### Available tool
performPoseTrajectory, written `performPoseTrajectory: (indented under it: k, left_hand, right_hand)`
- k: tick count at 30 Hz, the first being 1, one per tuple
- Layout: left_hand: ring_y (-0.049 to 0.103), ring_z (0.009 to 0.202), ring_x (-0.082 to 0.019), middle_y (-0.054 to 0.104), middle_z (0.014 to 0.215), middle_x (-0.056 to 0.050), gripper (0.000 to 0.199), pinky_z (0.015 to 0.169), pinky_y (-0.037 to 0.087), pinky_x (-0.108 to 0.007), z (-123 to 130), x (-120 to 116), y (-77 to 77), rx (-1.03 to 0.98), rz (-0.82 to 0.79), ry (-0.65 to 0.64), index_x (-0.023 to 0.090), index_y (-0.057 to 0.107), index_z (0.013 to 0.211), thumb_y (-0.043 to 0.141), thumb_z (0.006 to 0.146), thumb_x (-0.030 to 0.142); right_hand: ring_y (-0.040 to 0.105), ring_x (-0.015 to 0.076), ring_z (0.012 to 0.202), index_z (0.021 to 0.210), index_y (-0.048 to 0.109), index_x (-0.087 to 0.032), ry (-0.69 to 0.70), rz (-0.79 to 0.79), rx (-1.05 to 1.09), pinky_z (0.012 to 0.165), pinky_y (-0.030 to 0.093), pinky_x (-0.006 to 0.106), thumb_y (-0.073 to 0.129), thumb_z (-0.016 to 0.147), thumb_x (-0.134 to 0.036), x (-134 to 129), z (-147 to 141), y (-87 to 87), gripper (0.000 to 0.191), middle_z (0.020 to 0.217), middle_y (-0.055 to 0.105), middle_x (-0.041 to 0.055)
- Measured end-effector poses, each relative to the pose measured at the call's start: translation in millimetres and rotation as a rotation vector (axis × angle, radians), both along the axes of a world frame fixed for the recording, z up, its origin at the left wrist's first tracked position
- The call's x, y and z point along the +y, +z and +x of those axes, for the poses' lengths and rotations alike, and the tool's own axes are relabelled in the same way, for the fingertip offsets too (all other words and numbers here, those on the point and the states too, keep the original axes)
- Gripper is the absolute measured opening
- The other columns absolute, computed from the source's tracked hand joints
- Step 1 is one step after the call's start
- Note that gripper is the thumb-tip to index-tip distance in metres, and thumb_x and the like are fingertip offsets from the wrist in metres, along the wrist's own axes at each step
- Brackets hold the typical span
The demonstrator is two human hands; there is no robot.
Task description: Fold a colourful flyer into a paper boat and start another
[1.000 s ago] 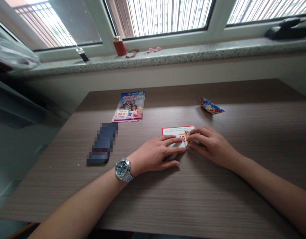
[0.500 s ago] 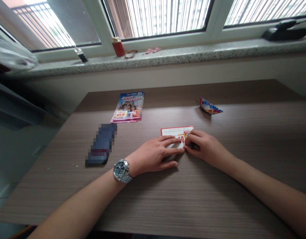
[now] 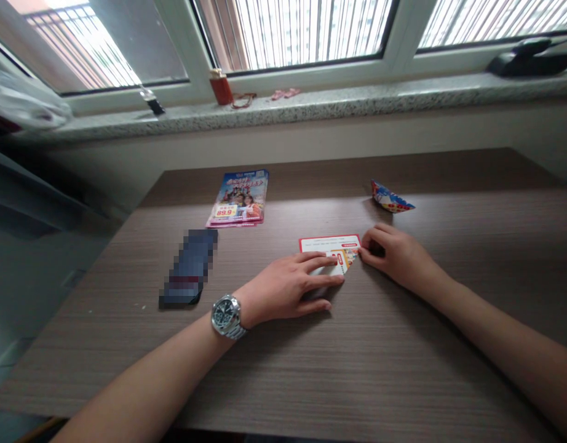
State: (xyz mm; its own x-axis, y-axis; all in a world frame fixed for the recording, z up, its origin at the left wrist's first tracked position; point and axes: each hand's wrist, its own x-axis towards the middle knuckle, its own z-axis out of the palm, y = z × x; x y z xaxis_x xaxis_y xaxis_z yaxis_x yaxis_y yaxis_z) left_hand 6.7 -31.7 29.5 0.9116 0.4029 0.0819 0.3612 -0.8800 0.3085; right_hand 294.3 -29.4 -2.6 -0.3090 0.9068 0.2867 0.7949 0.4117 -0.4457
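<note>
A folded paper leaflet (image 3: 327,242), white with a red border and a printed corner folded over at a slant, lies flat on the table. My left hand (image 3: 295,284) rests palm down over its lower left part, fingers spread, hiding much of it; a metal watch (image 3: 226,314) is on that wrist. At the leaflet's right corner, my right hand (image 3: 398,255) is closed, thumb and forefinger pinched at the end of the slanted fold. Beyond that hand stands a small folded paper boat (image 3: 390,199) in blue, red and white.
A stack of colourful flyers (image 3: 240,197) lies at the back left, with a blurred-out dark phone-like object (image 3: 189,269) nearer me. On the granite sill (image 3: 339,103) are a red lighter-like item (image 3: 221,89), small pink pieces (image 3: 286,93) and a black device (image 3: 532,58).
My right hand has slid right and slightly away from me along the slanted fold, from beside my left fingertips to the leaflet's right corner. My left hand has stayed in place.
</note>
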Motion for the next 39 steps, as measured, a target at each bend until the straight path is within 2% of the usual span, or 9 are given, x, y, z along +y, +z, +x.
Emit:
performPoseTrajectory:
  k: [7,12,16,19,22,25,30,39]
  left_hand:
    - [0.043,0.143,-0.028,0.042,0.158,-0.007,0.051,0.119,0.040,-0.046,0,0,-0.3,0.003,0.002,-0.008,0.029,0.053,0.145,0.054,0.099,0.051]
    - [0.044,0.142,-0.028,0.043,0.158,-0.007,0.050,0.118,0.041,-0.046,-1,0,0.6,-0.008,0.003,-0.001,0.030,0.053,0.145,0.055,0.099,0.050]
    - [0.045,0.142,-0.028,0.044,0.157,-0.008,0.049,0.117,0.042,-0.046,-1,0,-0.1,-0.018,-0.002,-0.005,0.029,0.054,0.144,0.055,0.099,0.049]
    - [0.044,0.143,-0.028,0.044,0.157,-0.008,0.049,0.118,0.041,-0.047,-1,0,-1.1,-0.025,-0.005,-0.008,0.030,0.053,0.145,0.053,0.100,0.048]
    - [0.042,0.144,-0.028,0.043,0.158,-0.008,0.049,0.119,0.039,-0.048,-1,1,-0.5,-0.033,-0.013,-0.015,0.031,0.051,0.147,0.054,0.100,0.048]
    - [0.041,0.145,-0.028,0.040,0.160,-0.007,0.050,0.121,0.037,-0.047,-2,1,1.7,-0.031,-0.026,-0.029,0.030,0.050,0.147,0.053,0.100,0.048]
    - [0.040,0.146,-0.028,0.039,0.161,-0.007,0.046,0.121,0.036,-0.046,-4,2,5.0,-0.023,-0.070,-0.047,0.028,0.057,0.142,0.054,0.100,0.047]
    - [0.038,0.148,-0.028,0.037,0.162,-0.007,0.039,0.123,0.034,-0.046,-4,3,9.7,-0.056,-0.178,-0.047,0.027,0.062,0.134,0.057,0.099,0.044]
  right_hand:
    - [0.055,0.0177,0.065,0.075,0.055,-0.022,-0.084,0.050,-0.008,0.061,0.044,0.031,0.063,0.086,-0.023,5,7,-3.4,0.013,0.077,0.055,0.0020]
    - [0.057,0.0182,0.067,0.079,0.059,-0.022,-0.069,0.043,0.018,0.062,0.046,0.032,0.063,0.090,-0.027,2,11,1.6,0.012,0.079,0.057,0.0028]
    - [0.061,0.0190,0.073,0.088,0.064,-0.021,0.037,0.075,0.057,0.066,0.051,0.033,0.060,0.094,-0.027,-8,2,9.0,0.009,0.087,0.061,0.0053]
    - [0.066,0.0229,0.088,0.096,0.067,-0.022,0.165,0.138,0.064,0.079,0.055,0.037,0.060,0.095,-0.026,-13,-6,9.7,0.008,0.096,0.066,0.0080]
    - [0.066,0.0255,0.108,0.111,0.068,-0.025,0.265,0.127,0.061,0.093,0.055,0.041,0.060,0.097,-0.027,-16,-11,6.8,0.017,0.116,0.069,0.0101]
    - [0.063,0.0252,0.122,0.122,0.067,-0.026,0.333,0.065,0.034,0.102,0.053,0.041,0.056,0.099,-0.027,-17,-12,3.9,0.025,0.134,0.065,0.0099]
    - [0.065,0.0243,0.122,0.121,0.070,-0.025,0.338,0.021,0.000,0.104,0.053,0.039,0.055,0.100,-0.026,-17,-11,3.3,0.026,0.136,0.066,0.0097]
    - [0.066,0.0250,0.121,0.121,0.071,-0.027,0.329,0.013,0.025,0.103,0.054,0.042,0.056,0.099,-0.025,-18,-12,4.9,0.027,0.136,0.067,0.0095]
